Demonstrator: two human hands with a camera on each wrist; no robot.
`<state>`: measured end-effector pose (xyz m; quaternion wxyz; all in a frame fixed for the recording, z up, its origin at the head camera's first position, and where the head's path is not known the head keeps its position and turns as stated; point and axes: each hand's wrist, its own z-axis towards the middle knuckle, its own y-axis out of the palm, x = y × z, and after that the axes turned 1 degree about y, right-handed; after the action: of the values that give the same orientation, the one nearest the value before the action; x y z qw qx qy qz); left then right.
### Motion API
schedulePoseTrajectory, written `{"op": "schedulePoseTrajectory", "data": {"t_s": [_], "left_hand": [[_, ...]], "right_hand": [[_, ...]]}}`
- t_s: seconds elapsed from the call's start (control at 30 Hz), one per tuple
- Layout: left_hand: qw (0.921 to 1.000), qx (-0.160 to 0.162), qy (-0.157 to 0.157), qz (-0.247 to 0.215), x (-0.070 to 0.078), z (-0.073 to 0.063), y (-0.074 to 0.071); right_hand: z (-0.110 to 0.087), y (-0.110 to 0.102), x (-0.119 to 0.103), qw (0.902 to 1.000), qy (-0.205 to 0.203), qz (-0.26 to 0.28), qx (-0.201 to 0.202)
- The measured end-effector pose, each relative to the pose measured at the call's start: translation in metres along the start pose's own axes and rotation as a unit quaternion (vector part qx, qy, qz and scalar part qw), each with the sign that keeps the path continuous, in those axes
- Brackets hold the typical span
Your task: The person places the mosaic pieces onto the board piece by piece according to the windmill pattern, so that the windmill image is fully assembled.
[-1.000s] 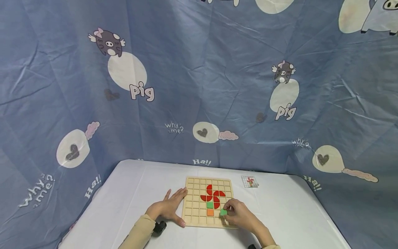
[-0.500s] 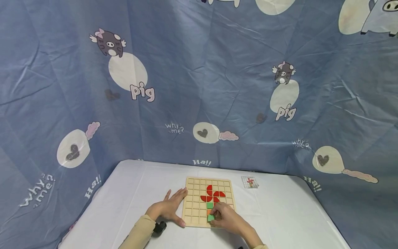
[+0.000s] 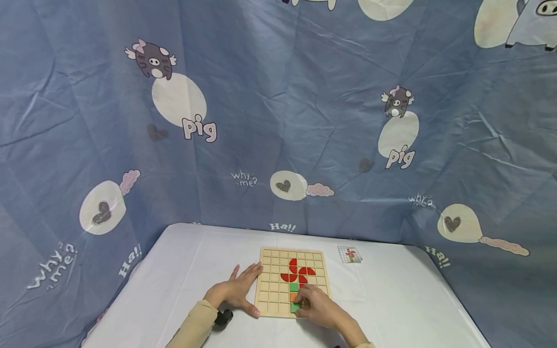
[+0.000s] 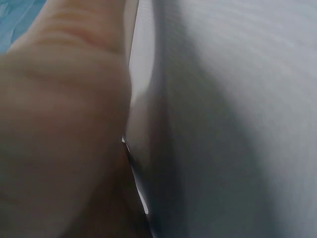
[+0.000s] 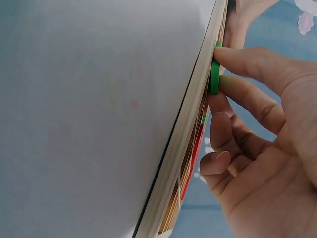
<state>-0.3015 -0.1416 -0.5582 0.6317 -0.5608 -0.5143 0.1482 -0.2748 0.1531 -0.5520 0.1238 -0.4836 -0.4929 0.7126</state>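
Note:
A wooden grid board (image 3: pixel 268 286) lies on the white table. My left hand (image 3: pixel 232 292) rests at its left edge, thumb and fingers spread; the left wrist view shows only blurred skin beside the white cloth. Between thumb and finger of my right hand (image 3: pixel 321 308) is a green square tile (image 3: pixel 294 307), low on the board near its front edge. The right wrist view shows this green tile (image 5: pixel 214 74) pinched by opposite edges, slightly raised. Above it sit an orange tile (image 3: pixel 293 297), partly covered by fingers, and another green tile (image 3: pixel 294 287). Several red rounded pieces (image 3: pixel 293 265) form a pinwheel.
A small card (image 3: pixel 349 253) with a gridded pinwheel picture lies on the table (image 3: pixel 391 285) beyond the board's right corner. A blue curtain (image 3: pixel 261 121) printed with pigs hangs behind and at both sides.
My right hand has moved left with the green tile, from the board's right part to below the orange tile, and the tile then shifted slightly toward the front edge. My left hand stays put.

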Motion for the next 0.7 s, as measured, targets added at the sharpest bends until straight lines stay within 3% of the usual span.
{"op": "schedulePoseTrajectory", "data": {"t_s": [0.7], "left_hand": [[1.0, 0.002, 0.001, 0.002, 0.0002, -0.0005, 0.0004]], "right_hand": [[-0.005, 0.0027, -0.0047, 0.9996, 0.021, 0.016, 0.001]]}}
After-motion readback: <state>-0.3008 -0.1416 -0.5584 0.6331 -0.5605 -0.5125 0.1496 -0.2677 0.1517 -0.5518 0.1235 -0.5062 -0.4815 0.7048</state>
